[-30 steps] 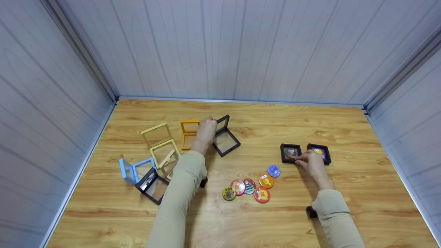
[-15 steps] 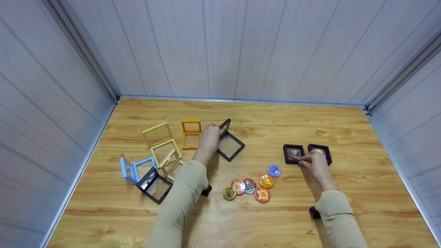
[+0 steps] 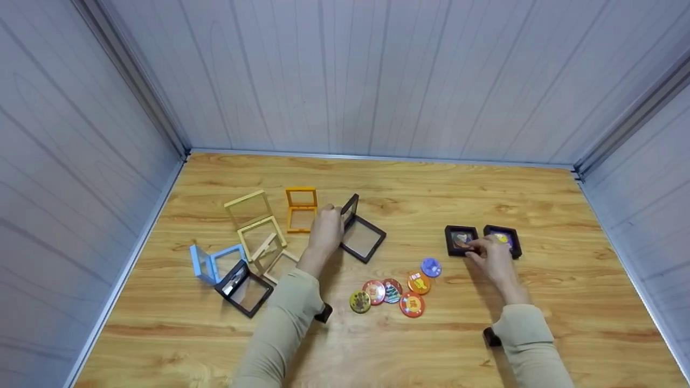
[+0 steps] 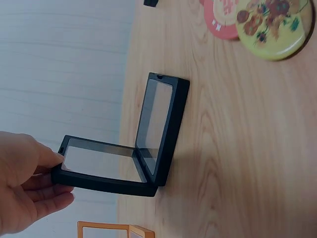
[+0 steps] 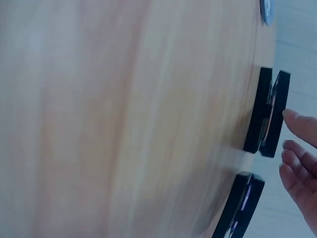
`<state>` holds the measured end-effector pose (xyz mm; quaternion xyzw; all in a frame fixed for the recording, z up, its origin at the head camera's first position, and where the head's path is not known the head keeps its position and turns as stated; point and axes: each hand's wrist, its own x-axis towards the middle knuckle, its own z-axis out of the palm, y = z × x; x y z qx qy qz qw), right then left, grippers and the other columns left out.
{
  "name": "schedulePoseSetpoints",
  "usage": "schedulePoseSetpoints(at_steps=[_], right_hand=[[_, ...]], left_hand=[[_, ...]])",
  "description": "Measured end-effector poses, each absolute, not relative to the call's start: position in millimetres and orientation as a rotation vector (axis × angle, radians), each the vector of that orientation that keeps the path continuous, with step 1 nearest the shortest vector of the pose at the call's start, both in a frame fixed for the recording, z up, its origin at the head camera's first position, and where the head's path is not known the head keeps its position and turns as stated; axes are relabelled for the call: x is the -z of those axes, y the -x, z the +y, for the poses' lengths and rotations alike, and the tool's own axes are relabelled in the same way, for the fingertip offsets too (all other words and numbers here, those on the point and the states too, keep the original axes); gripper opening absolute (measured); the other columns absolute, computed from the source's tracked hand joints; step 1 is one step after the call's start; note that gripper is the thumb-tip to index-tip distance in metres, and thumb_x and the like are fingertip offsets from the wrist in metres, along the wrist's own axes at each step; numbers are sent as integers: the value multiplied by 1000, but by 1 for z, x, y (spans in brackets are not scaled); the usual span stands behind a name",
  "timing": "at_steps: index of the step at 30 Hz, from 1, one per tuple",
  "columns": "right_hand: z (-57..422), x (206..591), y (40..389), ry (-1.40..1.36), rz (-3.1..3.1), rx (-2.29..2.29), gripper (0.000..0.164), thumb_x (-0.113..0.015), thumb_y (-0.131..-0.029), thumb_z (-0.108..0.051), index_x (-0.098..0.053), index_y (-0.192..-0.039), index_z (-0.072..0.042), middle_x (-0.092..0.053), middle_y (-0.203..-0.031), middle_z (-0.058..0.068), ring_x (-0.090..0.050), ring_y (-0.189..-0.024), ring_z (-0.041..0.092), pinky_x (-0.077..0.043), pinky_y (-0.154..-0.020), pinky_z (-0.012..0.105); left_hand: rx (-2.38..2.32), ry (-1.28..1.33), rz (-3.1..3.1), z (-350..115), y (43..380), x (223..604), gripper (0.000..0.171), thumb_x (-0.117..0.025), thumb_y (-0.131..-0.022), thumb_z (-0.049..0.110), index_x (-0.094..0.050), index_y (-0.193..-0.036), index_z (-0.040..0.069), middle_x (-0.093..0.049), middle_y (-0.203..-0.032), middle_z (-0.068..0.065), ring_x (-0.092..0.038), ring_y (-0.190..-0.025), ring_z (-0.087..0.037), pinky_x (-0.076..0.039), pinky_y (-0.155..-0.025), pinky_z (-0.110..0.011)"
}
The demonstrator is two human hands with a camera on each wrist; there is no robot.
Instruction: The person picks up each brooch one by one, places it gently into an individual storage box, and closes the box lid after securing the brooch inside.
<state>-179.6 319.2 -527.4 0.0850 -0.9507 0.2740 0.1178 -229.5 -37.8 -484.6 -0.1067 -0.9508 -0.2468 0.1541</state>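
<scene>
My left hand (image 3: 326, 231) pinches the raised lid of a black display frame (image 3: 364, 240) between thumb and fingers. In the left wrist view this frame (image 4: 179, 124) stands hinged apart like an L, with clear film in both halves. Over on the right, my right hand (image 3: 496, 264) is at the front right corner of a small black display case (image 3: 450, 245) with a round badge inside. The right wrist view has the thumb touching the upper half of that case (image 5: 278, 114), the other fingers loosely bent just off it. Its two halves are slightly parted.
Beside it sits a second black case (image 3: 515, 251) with a purple-and-yellow badge. Several round badges (image 3: 412, 304) lie mid-table. To the left stand opened frames: orange (image 3: 302, 206), yellow (image 3: 261, 222), blue (image 3: 204, 265), cream (image 3: 288, 261) and another black one (image 3: 251, 311).
The left hand has drawn the black frame slightly nearer to me and to the right, its lid still raised. The right hand has stayed by the small case with little movement.
</scene>
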Motion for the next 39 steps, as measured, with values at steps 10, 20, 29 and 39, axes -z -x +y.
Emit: schedulePoseSetpoints(at_steps=[10,20,29,39], right_hand=[[296,531,171,-488,-2592,-915,27,-72,-68,4,-64,-94,5,-59,-79,12,-57,-65,20,-49,-56,31],[279,533,166,-497,-2811,-966,39,-73,-69,-3,-59,-105,6,-60,-86,13,-56,-71,21,-49,-62,33],[274,535,166,-589,-2975,-987,47,-72,-70,-3,-54,-112,6,-55,-94,12,-55,-83,24,-48,-70,36],[267,536,168,-643,-3028,-975,56,-76,-68,-11,-51,-115,7,-51,-103,16,-51,-94,30,-42,-83,43]], left_hand=[[886,312,-2654,-40,214,490,9,-59,-80,1,-66,-83,-4,-55,-71,-11,-57,-66,-27,-47,-58,-37],[947,341,-2607,-41,202,494,9,-60,-81,5,-65,-80,-2,-53,-68,-9,-54,-62,-25,-45,-57,-38],[1007,324,-2549,-45,193,497,7,-61,-79,2,-65,-81,-4,-52,-69,-9,-54,-63,-24,-46,-58,-36],[1020,335,-2543,-44,187,499,9,-59,-80,2,-66,-84,-2,-55,-70,-9,-55,-65,-24,-47,-60,-36]])
